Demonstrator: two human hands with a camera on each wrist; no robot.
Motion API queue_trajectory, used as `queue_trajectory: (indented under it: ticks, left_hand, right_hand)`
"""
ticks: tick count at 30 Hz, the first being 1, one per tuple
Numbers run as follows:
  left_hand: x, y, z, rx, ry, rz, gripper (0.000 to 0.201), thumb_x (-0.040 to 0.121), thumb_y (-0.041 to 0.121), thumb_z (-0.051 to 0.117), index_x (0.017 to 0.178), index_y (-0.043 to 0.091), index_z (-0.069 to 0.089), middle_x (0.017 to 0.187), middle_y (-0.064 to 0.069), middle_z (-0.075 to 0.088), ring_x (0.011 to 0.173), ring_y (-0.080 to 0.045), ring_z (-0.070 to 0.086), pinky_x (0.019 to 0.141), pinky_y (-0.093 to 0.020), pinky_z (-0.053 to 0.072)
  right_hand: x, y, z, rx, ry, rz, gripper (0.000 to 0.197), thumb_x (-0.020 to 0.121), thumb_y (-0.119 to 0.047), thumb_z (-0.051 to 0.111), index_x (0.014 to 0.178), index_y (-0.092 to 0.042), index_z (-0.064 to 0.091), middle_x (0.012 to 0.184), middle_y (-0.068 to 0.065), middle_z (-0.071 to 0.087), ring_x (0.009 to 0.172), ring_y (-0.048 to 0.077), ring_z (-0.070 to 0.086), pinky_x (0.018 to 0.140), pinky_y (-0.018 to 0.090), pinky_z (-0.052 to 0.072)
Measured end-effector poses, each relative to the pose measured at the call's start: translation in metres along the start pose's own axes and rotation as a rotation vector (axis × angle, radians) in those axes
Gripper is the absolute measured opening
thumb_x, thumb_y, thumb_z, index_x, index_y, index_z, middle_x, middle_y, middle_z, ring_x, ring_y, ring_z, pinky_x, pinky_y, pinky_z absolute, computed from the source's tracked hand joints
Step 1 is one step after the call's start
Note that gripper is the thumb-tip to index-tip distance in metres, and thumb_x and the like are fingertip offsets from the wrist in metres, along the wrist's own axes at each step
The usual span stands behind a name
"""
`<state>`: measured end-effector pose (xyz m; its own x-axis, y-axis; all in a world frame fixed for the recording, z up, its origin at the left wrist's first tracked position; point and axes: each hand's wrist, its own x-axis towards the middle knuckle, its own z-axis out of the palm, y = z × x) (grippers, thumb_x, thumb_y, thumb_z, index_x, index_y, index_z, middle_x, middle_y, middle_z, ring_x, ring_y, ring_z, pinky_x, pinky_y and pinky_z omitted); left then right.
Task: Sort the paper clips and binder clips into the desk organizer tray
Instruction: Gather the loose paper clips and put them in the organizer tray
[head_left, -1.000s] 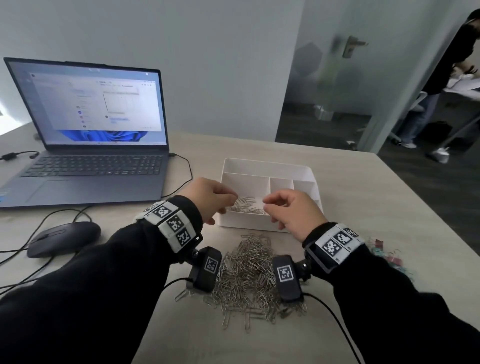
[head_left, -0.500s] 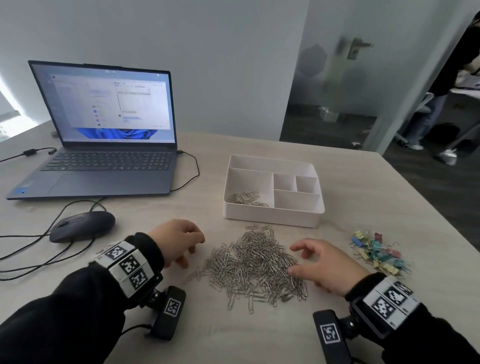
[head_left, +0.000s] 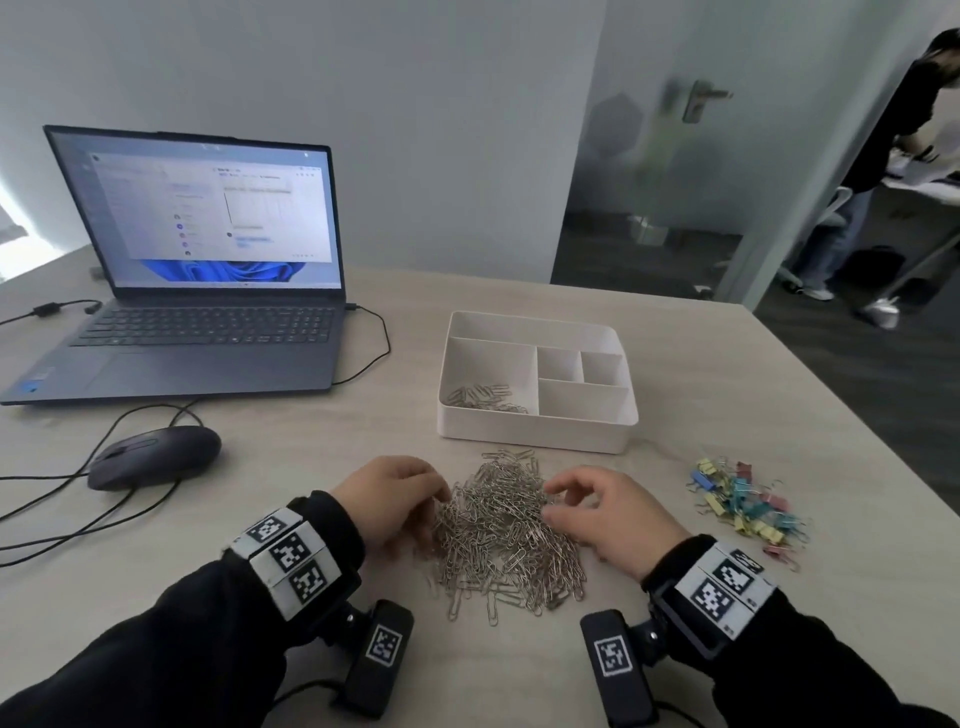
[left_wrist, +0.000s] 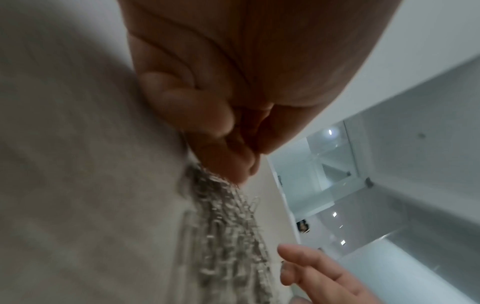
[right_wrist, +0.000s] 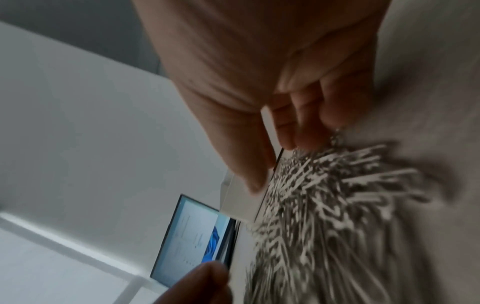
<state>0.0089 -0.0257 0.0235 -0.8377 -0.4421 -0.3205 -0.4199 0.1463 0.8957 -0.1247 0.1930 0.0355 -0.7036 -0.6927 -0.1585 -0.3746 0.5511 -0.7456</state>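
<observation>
A heap of silver paper clips (head_left: 506, 535) lies on the table in front of the white organizer tray (head_left: 530, 440). A few paper clips (head_left: 483, 397) lie in the tray's large left compartment. My left hand (head_left: 439, 501) digs into the heap's left edge, fingers curled, with the thumb closed against them on clips (left_wrist: 241, 164). On the heap's right edge my right hand (head_left: 553, 501) touches the clips, fingers loosely bent, thumb apart (right_wrist: 275, 164). Coloured binder clips (head_left: 743, 506) lie in a loose pile to the right.
An open laptop (head_left: 197, 291) stands at the back left, with a black mouse (head_left: 153, 454) and cables (head_left: 78, 514) in front of it. The tray's three small right compartments hold nothing. A person (head_left: 883, 171) stands beyond the glass door at the far right.
Both hands have come back from over the tray to the table. Half a second ago they lay apart beside the heap; now they have closed in on its two sides.
</observation>
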Motion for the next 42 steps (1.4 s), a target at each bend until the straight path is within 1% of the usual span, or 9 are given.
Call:
queue_trajectory:
  ticks: [3,9,16,20,24,28,33,37,42]
  left_hand:
    - [0.004,0.004,-0.004,-0.149,0.137,0.074,0.023,0.096,0.012,0.051,0.082,0.008,0.069,0.065,-0.002,0.063,0.056,-0.013,0.058,0.046,-0.024,0.041]
    - [0.017,0.002,0.001,-0.126,0.253,0.156,0.030,0.092,0.001,0.049,0.087,0.014,0.075,0.087,0.003,0.072,0.083,-0.009,0.062,0.066,-0.022,0.044]
    - [0.017,0.000,0.014,0.012,0.161,0.186,0.043,0.086,-0.005,0.047,0.094,0.030,0.072,0.100,0.015,0.069,0.096,-0.006,0.062,0.088,-0.020,0.048]
    - [0.016,-0.003,0.016,0.051,0.072,0.199,0.046,0.085,-0.005,0.048,0.112,0.026,0.068,0.102,0.015,0.067,0.097,-0.004,0.062,0.080,-0.006,0.044]
    - [0.020,-0.006,0.017,0.108,0.044,0.164,0.049,0.082,0.006,0.053,0.124,0.029,0.064,0.113,0.005,0.069,0.103,-0.015,0.064,0.091,-0.023,0.049]
    - [0.020,-0.003,0.020,0.247,0.023,0.116,0.060,0.072,0.030,0.053,0.130,0.042,0.056,0.131,0.013,0.059,0.118,-0.012,0.057,0.108,-0.034,0.041]
    - [0.018,0.014,0.032,0.638,-0.068,0.157,0.076,0.071,0.041,0.040,0.147,0.036,0.036,0.157,0.017,0.027,0.147,-0.004,0.013,0.121,-0.039,0.008]
    - [0.015,0.009,0.031,0.464,-0.112,0.157,0.065,0.073,0.032,0.047,0.139,0.034,0.050,0.149,0.005,0.044,0.141,-0.006,0.032,0.120,-0.035,0.019]
    - [0.010,0.003,0.015,0.185,-0.030,0.203,0.036,0.089,0.010,0.059,0.120,0.027,0.066,0.116,0.010,0.066,0.108,-0.005,0.059,0.093,-0.015,0.044]
  right_hand:
    - [0.008,-0.002,-0.003,-0.033,0.137,-0.043,0.012,0.096,-0.031,0.059,0.105,-0.028,0.067,0.098,-0.006,0.062,0.080,0.009,0.059,0.069,0.018,0.047]
    - [0.036,-0.009,0.005,-0.109,-0.037,-0.165,0.028,0.100,-0.036,0.050,0.122,-0.029,0.065,0.131,-0.018,0.051,0.121,0.002,0.048,0.105,0.025,0.036]
    - [0.060,-0.017,0.026,-0.407,-0.142,-0.269,0.049,0.099,-0.048,0.045,0.144,-0.030,0.050,0.153,-0.009,0.046,0.142,0.009,0.038,0.120,0.032,0.026]
    - [0.054,-0.018,0.026,-0.360,-0.208,-0.323,0.042,0.099,-0.031,0.051,0.140,-0.024,0.056,0.144,-0.006,0.056,0.133,0.009,0.048,0.116,0.031,0.033]
    - [0.040,-0.013,0.018,-0.203,-0.151,-0.270,0.032,0.099,-0.028,0.052,0.127,-0.033,0.066,0.126,-0.011,0.069,0.116,0.005,0.061,0.108,0.033,0.045]
    - [0.035,-0.008,0.010,-0.132,-0.018,-0.135,0.032,0.100,-0.036,0.048,0.129,-0.039,0.062,0.115,-0.003,0.073,0.100,0.029,0.069,0.091,0.047,0.056]
    - [0.032,-0.012,0.011,-0.225,-0.130,-0.145,0.043,0.096,-0.023,0.052,0.139,-0.030,0.056,0.137,-0.012,0.060,0.118,0.000,0.056,0.108,0.024,0.041]
    - [0.022,-0.012,0.006,-0.176,-0.164,-0.172,0.042,0.096,-0.014,0.052,0.133,-0.032,0.062,0.120,-0.026,0.061,0.104,-0.020,0.052,0.100,0.010,0.037]
    - [0.011,-0.002,-0.012,-0.210,-0.055,-0.071,0.049,0.091,-0.041,0.064,0.138,-0.035,0.053,0.126,-0.016,0.051,0.111,0.002,0.052,0.101,0.026,0.041]
